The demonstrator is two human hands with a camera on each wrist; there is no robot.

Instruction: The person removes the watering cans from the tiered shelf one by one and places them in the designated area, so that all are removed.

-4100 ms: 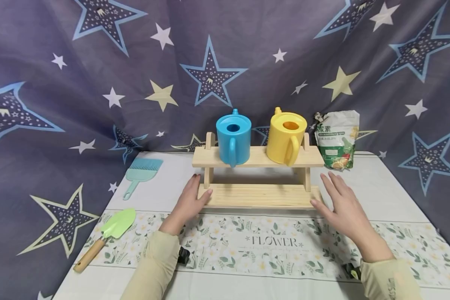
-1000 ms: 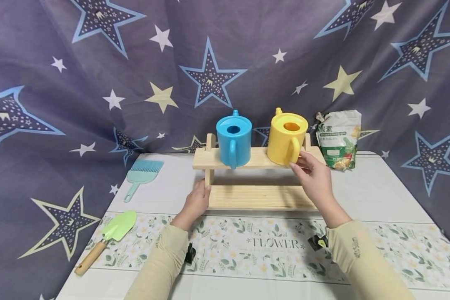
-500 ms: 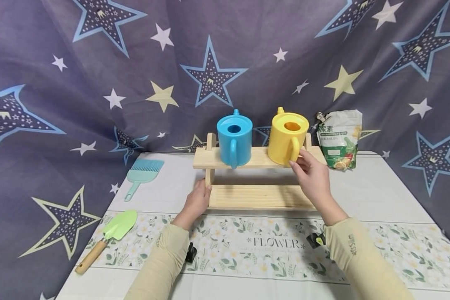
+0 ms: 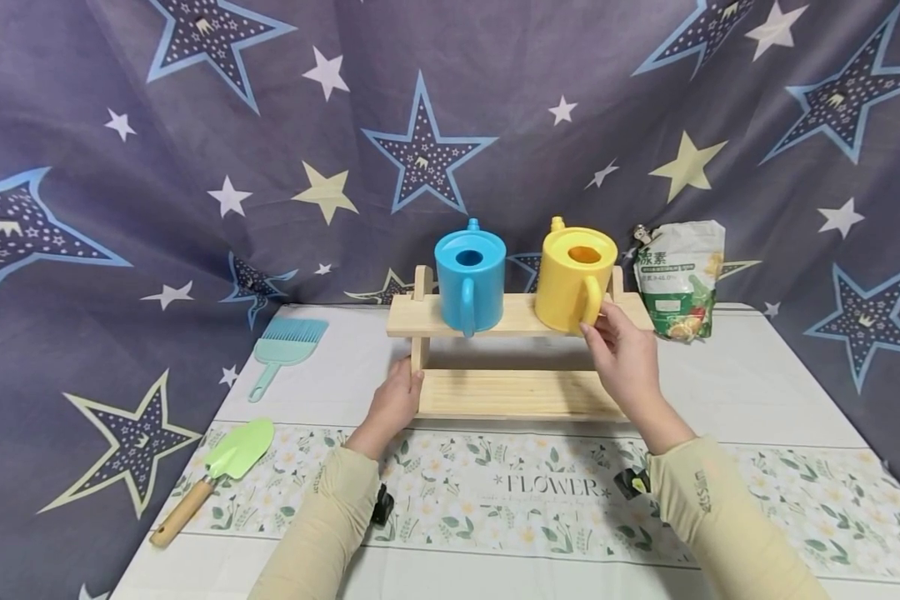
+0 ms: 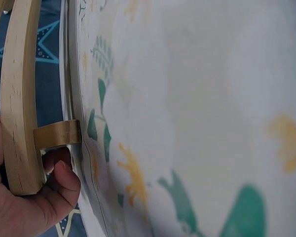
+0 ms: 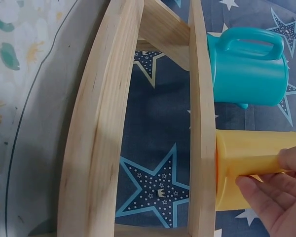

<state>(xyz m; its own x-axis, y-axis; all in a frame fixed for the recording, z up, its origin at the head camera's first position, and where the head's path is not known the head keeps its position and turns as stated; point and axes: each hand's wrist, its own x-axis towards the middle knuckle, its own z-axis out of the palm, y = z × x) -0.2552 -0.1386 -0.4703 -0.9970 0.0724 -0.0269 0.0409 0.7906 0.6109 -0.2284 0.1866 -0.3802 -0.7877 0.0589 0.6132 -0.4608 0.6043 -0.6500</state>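
Observation:
A two-tier wooden shelf (image 4: 521,392) stands on the table, its lower board nearer to me. My left hand (image 4: 392,402) grips the left end of that board, and in the left wrist view its fingers curl round the wood. On the upper board sit a blue watering can (image 4: 471,283) and, to its right, a yellow watering can (image 4: 570,279). Both have their handles towards me and spouts to the back. My right hand (image 4: 630,358) pinches the lower part of the yellow can's handle (image 6: 264,165) between thumb and fingers.
At the left lie a light-blue small brush and dustpan (image 4: 285,350) and a green trowel (image 4: 236,450) with a wooden handle. A white and green pouch (image 4: 678,283) stands behind the shelf's right end. A star-patterned curtain (image 4: 285,150) hangs behind the table.
Since the oldest frame, my right hand has moved from beside the lower board up to the yellow can's handle. My left hand has taken hold of the shelf's left end. Little differs since half a second ago.

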